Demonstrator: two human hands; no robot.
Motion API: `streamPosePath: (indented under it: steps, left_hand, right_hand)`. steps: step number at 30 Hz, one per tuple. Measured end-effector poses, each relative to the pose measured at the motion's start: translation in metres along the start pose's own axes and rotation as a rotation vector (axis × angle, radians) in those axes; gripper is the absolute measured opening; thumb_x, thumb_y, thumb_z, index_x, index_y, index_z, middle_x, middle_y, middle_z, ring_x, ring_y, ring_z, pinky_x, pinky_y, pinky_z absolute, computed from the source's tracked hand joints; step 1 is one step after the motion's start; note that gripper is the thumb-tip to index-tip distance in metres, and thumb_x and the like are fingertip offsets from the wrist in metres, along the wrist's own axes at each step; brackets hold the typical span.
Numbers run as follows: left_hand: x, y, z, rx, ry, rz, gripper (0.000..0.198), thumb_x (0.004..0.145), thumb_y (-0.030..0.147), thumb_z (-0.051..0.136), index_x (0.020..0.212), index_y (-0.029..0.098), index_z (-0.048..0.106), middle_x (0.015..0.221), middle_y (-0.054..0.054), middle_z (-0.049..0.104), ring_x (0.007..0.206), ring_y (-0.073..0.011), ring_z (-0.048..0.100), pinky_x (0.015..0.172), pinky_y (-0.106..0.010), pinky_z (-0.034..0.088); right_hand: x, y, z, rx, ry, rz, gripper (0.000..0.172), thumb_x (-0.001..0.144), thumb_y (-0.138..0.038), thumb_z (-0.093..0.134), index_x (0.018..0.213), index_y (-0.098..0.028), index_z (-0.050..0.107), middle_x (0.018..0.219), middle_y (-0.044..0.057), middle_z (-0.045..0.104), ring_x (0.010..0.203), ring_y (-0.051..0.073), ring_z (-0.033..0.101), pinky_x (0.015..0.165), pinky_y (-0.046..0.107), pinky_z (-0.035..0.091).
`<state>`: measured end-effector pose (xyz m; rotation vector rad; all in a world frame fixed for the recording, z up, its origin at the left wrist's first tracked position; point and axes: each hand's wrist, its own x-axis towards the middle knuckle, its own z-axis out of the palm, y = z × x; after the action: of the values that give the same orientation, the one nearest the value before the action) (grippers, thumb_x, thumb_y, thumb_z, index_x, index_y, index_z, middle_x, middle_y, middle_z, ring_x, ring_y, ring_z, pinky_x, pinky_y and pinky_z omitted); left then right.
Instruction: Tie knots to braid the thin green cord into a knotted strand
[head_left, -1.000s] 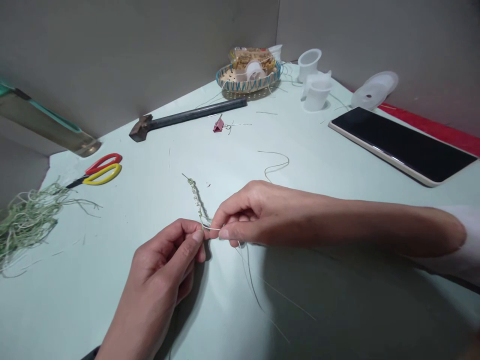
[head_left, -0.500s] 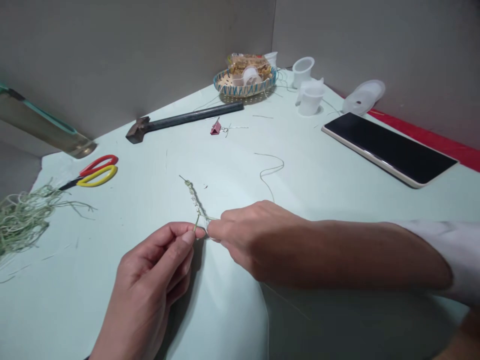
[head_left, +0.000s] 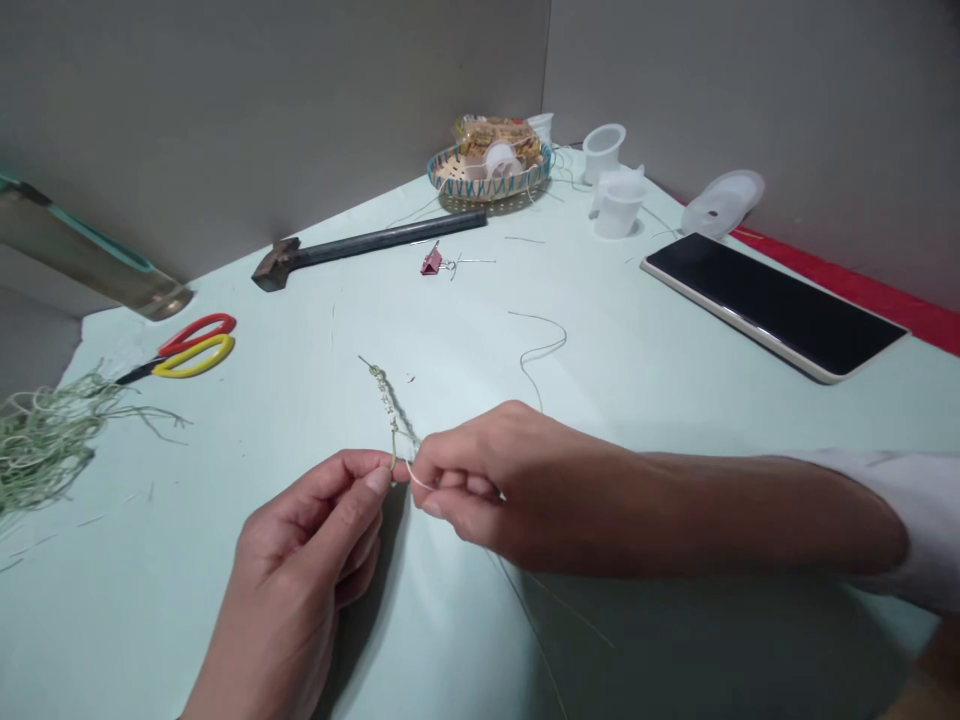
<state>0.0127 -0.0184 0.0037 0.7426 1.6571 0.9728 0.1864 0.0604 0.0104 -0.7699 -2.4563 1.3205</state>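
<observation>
My left hand (head_left: 292, 570) pinches the lower end of a short knotted green plant-fibre cord (head_left: 385, 403) between thumb and forefinger. The cord rises up and to the left from my fingertips, with a thin tip at its far end. My right hand (head_left: 510, 490) sits just to the right, almost touching my left hand. Its fingertips grip a pale fibre strand (head_left: 420, 477) that runs to the cord's lower end. Thin strand ends trail down below my right hand. My fingers hide the exact join.
A pale green sheet (head_left: 315, 320) covers the table. On it lie red-and-yellow scissors (head_left: 196, 345), a hammer (head_left: 360, 250), a pink binder clip (head_left: 431, 260), a loose fibre bundle (head_left: 45, 440), a stray strand (head_left: 541, 350), a woven basket (head_left: 489, 175), plastic cups (head_left: 619, 205), and a dark tablet (head_left: 772, 303).
My right hand has dropped lower than a second ago and now sits closer to my left. The pale strand slants down from the cord to my right fingertips. The view has tilted slightly.
</observation>
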Motion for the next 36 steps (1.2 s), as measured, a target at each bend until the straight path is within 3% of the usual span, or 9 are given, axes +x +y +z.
streamPosePath:
  steps: [3, 7, 12, 16, 21, 24, 27, 32, 36]
  left_hand:
    - [0.000, 0.001, 0.000, 0.047, -0.004, 0.038, 0.022, 0.077, 0.043, 0.067, 0.087, 0.023, 0.066, 0.053, 0.005, 0.034, 0.049, -0.0099, 0.021, 0.041, -0.021, 0.017]
    - [-0.001, 0.002, 0.003, 0.035, -0.002, 0.055, 0.023, 0.078, 0.043, 0.065, 0.086, 0.021, 0.065, 0.054, 0.006, 0.031, 0.050, -0.0100, 0.020, 0.041, -0.021, 0.018]
    - [0.000, 0.003, 0.005, 0.024, -0.016, 0.076, 0.025, 0.076, 0.043, 0.067, 0.084, 0.019, 0.065, 0.052, 0.007, 0.029, 0.049, -0.0088, 0.019, 0.040, -0.019, 0.015]
    - [0.000, 0.002, 0.005, -0.012, -0.016, 0.102, 0.022, 0.078, 0.041, 0.065, 0.083, 0.020, 0.064, 0.052, 0.008, 0.029, 0.048, -0.0086, 0.019, 0.040, -0.019, 0.015]
    - [-0.001, 0.000, 0.002, -0.064, -0.025, 0.113, 0.020, 0.079, 0.041, 0.064, 0.081, 0.021, 0.064, 0.053, 0.007, 0.030, 0.048, -0.0079, 0.021, 0.040, -0.018, 0.017]
    - [-0.001, -0.001, 0.001, -0.067, -0.025, 0.117, 0.018, 0.078, 0.038, 0.066, 0.081, 0.020, 0.065, 0.053, 0.007, 0.033, 0.048, -0.0079, 0.023, 0.040, -0.018, 0.019]
    - [0.001, 0.000, 0.002, -0.057, -0.015, 0.127, 0.023, 0.073, 0.040, 0.067, 0.079, 0.018, 0.065, 0.050, 0.006, 0.034, 0.045, -0.0085, 0.026, 0.037, -0.020, 0.021]
    - [0.004, 0.001, 0.006, -0.036, -0.002, 0.143, 0.027, 0.068, 0.043, 0.069, 0.075, 0.017, 0.065, 0.046, 0.007, 0.035, 0.041, -0.0091, 0.031, 0.035, -0.021, 0.023]
    - [0.004, 0.001, 0.007, -0.019, 0.006, 0.152, 0.028, 0.068, 0.044, 0.069, 0.076, 0.017, 0.064, 0.046, 0.007, 0.035, 0.040, -0.0089, 0.031, 0.034, -0.021, 0.021]
  right_hand:
    - [0.002, -0.003, -0.007, 0.144, -0.003, 0.055, 0.017, 0.086, -0.020, 0.045, 0.083, -0.019, 0.061, 0.058, -0.006, 0.050, 0.052, 0.006, 0.038, 0.053, 0.020, 0.031]
    - [0.002, -0.007, -0.007, 0.165, -0.013, 0.071, 0.020, 0.085, -0.020, 0.046, 0.089, -0.020, 0.066, 0.056, -0.006, 0.048, 0.052, 0.007, 0.037, 0.050, 0.020, 0.030]
    - [0.006, -0.010, -0.002, 0.213, 0.041, 0.094, 0.021, 0.084, -0.022, 0.048, 0.092, -0.019, 0.067, 0.068, -0.002, 0.062, 0.057, 0.007, 0.046, 0.056, 0.020, 0.034]
    - [0.010, -0.008, -0.002, 0.035, 0.048, 0.023, 0.023, 0.089, -0.027, 0.044, 0.085, -0.017, 0.064, 0.065, -0.003, 0.058, 0.058, 0.007, 0.045, 0.059, 0.021, 0.034]
    - [0.007, -0.002, 0.004, -0.254, -0.052, -0.070, 0.019, 0.088, -0.020, 0.042, 0.072, -0.016, 0.051, 0.068, -0.001, 0.053, 0.059, 0.009, 0.039, 0.056, 0.024, 0.028]
    - [0.001, 0.000, 0.010, -0.394, -0.035, -0.133, 0.013, 0.087, -0.014, 0.042, 0.074, -0.017, 0.044, 0.067, -0.002, 0.048, 0.052, 0.009, 0.028, 0.050, 0.026, 0.022]
    - [-0.003, 0.002, 0.013, -0.524, -0.026, -0.186, 0.011, 0.086, -0.011, 0.043, 0.078, -0.018, 0.042, 0.069, -0.003, 0.047, 0.051, 0.009, 0.025, 0.047, 0.026, 0.020]
    - [-0.002, 0.002, 0.013, -0.564, -0.025, -0.189, 0.009, 0.084, -0.009, 0.044, 0.081, -0.018, 0.045, 0.072, -0.002, 0.051, 0.053, 0.010, 0.027, 0.048, 0.027, 0.021]
    - [0.001, -0.002, 0.010, -0.347, -0.039, -0.098, 0.016, 0.088, -0.019, 0.044, 0.073, -0.017, 0.046, 0.068, -0.002, 0.052, 0.057, 0.009, 0.036, 0.053, 0.026, 0.027]
